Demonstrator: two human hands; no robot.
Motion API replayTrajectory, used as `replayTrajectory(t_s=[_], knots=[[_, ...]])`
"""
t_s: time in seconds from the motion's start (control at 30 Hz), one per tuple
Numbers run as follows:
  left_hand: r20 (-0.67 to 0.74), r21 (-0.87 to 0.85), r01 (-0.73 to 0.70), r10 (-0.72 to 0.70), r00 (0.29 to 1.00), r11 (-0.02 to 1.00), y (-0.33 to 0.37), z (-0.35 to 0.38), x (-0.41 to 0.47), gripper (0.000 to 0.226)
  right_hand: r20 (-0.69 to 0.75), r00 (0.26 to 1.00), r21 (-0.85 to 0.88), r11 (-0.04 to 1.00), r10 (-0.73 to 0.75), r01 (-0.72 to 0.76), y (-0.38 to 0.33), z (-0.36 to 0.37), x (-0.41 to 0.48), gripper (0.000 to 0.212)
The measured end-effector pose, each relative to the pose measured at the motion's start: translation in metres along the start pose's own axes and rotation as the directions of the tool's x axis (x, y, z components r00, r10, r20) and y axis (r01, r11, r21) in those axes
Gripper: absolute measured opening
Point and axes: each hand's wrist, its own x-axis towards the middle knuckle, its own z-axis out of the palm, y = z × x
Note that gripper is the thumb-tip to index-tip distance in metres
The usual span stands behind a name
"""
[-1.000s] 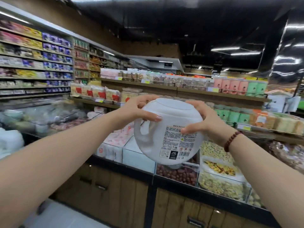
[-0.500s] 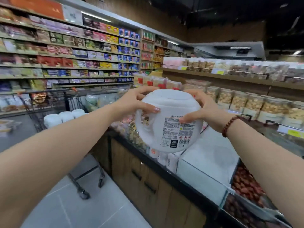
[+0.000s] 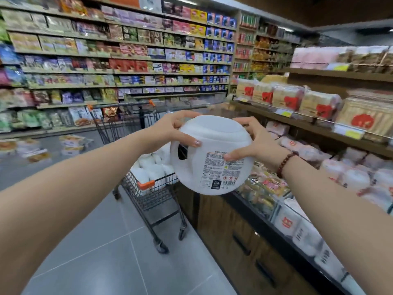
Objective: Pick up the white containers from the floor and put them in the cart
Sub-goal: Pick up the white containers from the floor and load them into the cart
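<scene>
Both hands, left hand (image 3: 170, 129) and right hand (image 3: 254, 139), are clamping the white container (image 3: 212, 165) above, it seems, the cart (image 3: 152, 194).

support: grey tiled floor (image 3: 102, 256) | standing on it: wire cart (image 3: 153, 201) on castors, wooden-fronted display counter (image 3: 240, 237) just right of cart, stocked wall shelving (image 3: 119, 67) beyond | in cart: white containers (image 3: 148, 169)

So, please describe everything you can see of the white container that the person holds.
The white container is round and looks like smooth plastic, with a domed lid and a handle opening on its left side. A printed label with a barcode faces the camera. The left hand and right hand hold it up near the lid, in front of the cart.
</scene>
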Motion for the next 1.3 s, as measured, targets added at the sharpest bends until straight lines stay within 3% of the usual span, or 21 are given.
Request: replayTrajectory(t_s=[0.1,0.47,0.8,1.0,1.3], knots=[[-0.006,0.001,0.034,-0.034,0.999,0.999,-0.03,-0.045,0.021,0.083,0.017,1.0,0.009,1.0,0.005,-0.005,0.011,0.034,0.056,0.095],[-0.105,-0.021,0.205,-0.206,0.973,0.979,-0.169,-0.179,0.112,0.08,0.163,0.986,0.037,0.998,0.043,-0.05,0.086,0.13,0.253,0.086],[-0.105,-0.009,0.36,-0.359,0.927,0.933,-0.268,-0.272,0.205,0.086,0.242,0.965,0.057,0.991,0.103,-0.12,0.152,0.188,0.404,0.094],[-0.008,0.016,0.378,-0.378,0.926,0.926,-0.318,-0.323,0.246,0.085,0.212,0.962,0.078,0.978,0.173,-0.193,0.179,0.226,0.455,0.092],[0.219,0.087,0.333,-0.344,0.913,0.939,-0.399,-0.399,0.3,0.093,0.018,0.953,0.04,0.952,0.304,-0.304,0.198,0.3,0.5,0.097]])
